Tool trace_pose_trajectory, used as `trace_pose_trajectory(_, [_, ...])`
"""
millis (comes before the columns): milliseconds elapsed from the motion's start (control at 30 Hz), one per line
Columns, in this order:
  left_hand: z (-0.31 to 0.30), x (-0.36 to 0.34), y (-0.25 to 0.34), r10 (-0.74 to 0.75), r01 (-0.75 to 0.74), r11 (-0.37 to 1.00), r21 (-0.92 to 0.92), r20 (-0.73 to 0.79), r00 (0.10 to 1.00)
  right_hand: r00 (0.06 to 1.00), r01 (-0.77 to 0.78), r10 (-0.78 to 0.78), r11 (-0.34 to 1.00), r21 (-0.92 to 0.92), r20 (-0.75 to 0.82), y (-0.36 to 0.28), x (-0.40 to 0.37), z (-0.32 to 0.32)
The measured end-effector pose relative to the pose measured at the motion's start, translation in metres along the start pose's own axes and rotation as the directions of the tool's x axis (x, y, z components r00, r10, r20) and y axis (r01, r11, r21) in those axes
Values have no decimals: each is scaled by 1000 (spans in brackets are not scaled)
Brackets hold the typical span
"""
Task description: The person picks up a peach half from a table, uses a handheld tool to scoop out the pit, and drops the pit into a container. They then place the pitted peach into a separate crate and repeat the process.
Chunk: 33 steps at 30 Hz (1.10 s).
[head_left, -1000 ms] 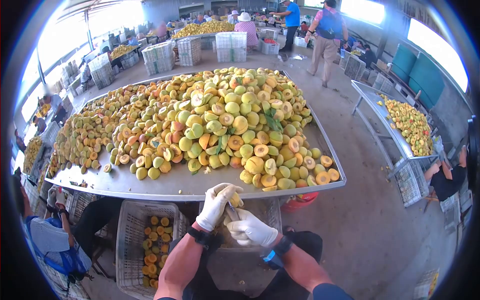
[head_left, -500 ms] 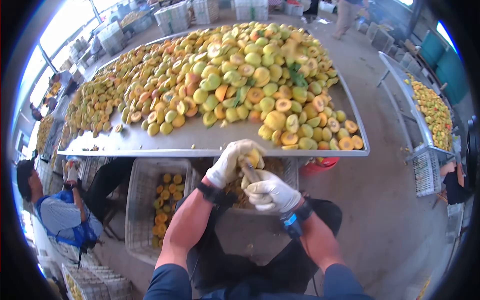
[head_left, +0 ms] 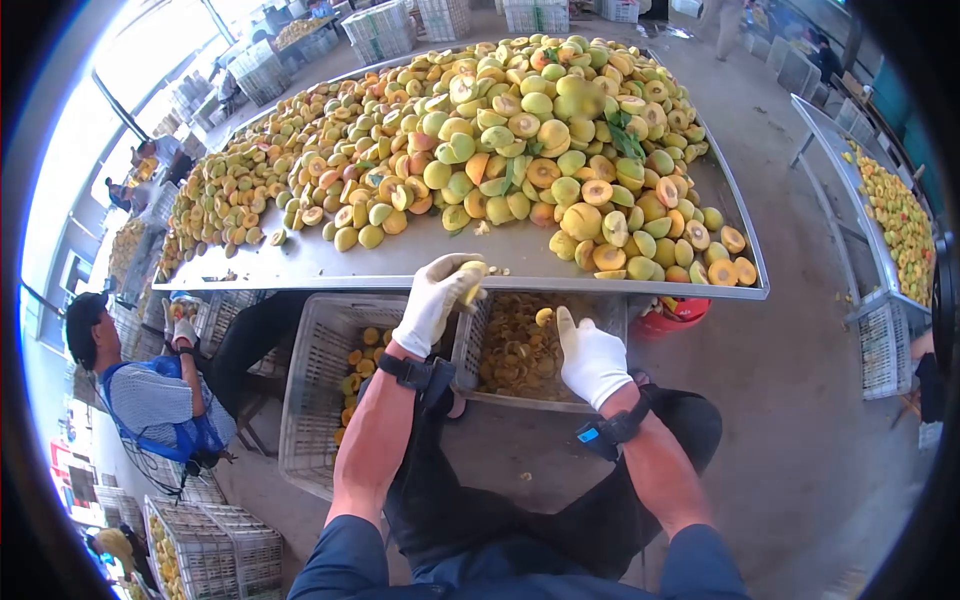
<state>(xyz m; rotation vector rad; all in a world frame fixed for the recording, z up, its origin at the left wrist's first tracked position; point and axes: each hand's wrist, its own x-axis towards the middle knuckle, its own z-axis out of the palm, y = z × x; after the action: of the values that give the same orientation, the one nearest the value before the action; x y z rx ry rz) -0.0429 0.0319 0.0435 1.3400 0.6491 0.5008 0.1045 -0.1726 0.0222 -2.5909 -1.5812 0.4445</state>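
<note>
Head view shows yellow fruit (head_left: 474,287) partly hidden by left fingers (head_left: 453,262).

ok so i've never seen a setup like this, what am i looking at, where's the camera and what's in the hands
There is no machine here: these are a person's own two hands in white gloves. The camera is worn on the head, looking forward and down, and its wide view bends the edges. In front is a metal table bearing a big heap of fruit, some of it cut open. The left hand holds a piece of fruit. A small yellow piece shows by the fingertips of the right hand; I can't tell whether it is held. Below is a crate with brownish scraps.
</note>
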Motion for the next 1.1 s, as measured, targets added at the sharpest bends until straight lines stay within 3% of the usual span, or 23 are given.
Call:
trace_pose_trajectory(67, [-7,-14,15,34,-22,990,137,-86,996,999,10,-10,1000,-4,-49,5,5,14])
trace_pose_trajectory(133, [-24,-26,26,108,-78,950,301,-84,991,1000,11,-11,1000,-10,2,8,10,19])
trace_pose_trajectory(167, [-34,-35,33,160,-108,902,417,-92,983,996,11,-9,1000,24,-93,5,9,20])
trace_pose_trajectory(200, [-47,-37,30,425,-284,643,711,-22,905,995,7,-4,999,34,-95,7,9,19])
trace_pose_trajectory(267, [-66,-55,41,478,-153,364,919,-43,878,999,32,-31,998,62,-20,12,10,12])
trace_pose_trajectory(333, [-89,-68,42,353,39,7,999,-39,935,998,29,-21,992,121,-60,11,5,7])
trace_pose_trajectory(400, [-114,-73,32,176,270,-250,930,-230,957,989,90,-69,982,167,-128,16,2,9])
trace_pose_trajectory(467, [-118,-75,25,199,400,-405,822,-347,916,990,58,-33,981,182,-138,17,-1,7])
trace_pose_trajectory(500, [-118,-74,20,202,398,-406,822,-344,917,989,26,3,980,197,-148,17,-1,6])
trace_pose_trajectory(567, [-81,-79,22,461,133,-144,981,-52,886,986,46,-10,976,214,-164,18,-2,4])
trace_pose_trajectory(633, [-21,-74,28,469,-139,132,981,61,881,982,76,-34,971,226,-185,14,-2,1])
trace_pose_trajectory(667, [5,-69,24,490,-240,199,950,116,864,977,100,-52,968,232,-207,11,-4,-1])
trace_pose_trajectory(733, [46,-58,16,361,-264,408,874,111,926,959,150,-86,963,226,-270,7,-6,1])
trace_pose_trajectory(800, [76,-42,9,227,-178,383,906,94,969,945,194,-115,951,242,-307,7,-9,0])
trace_pose_trajectory(867, [80,-24,-20,476,-433,354,829,239,846,926,226,-121,936,270,-358,9,-11,1])
trace_pose_trajectory(900, [80,-20,-29,445,-429,400,810,238,863,924,219,-111,938,267,-367,11,-11,3])
trace_pose_trajectory(967, [85,-17,-40,495,-472,326,819,278,823,918,223,-110,938,266,-382,10,-12,5])
trace_pose_trajectory(1033, [91,-18,-42,510,-523,218,824,361,781,982,66,-18,966,251,-188,8,-13,4])
trace_pose_trajectory(1100, [91,-22,-49,494,-449,146,881,329,805,993,-66,92,957,281,-79,14,-11,6])
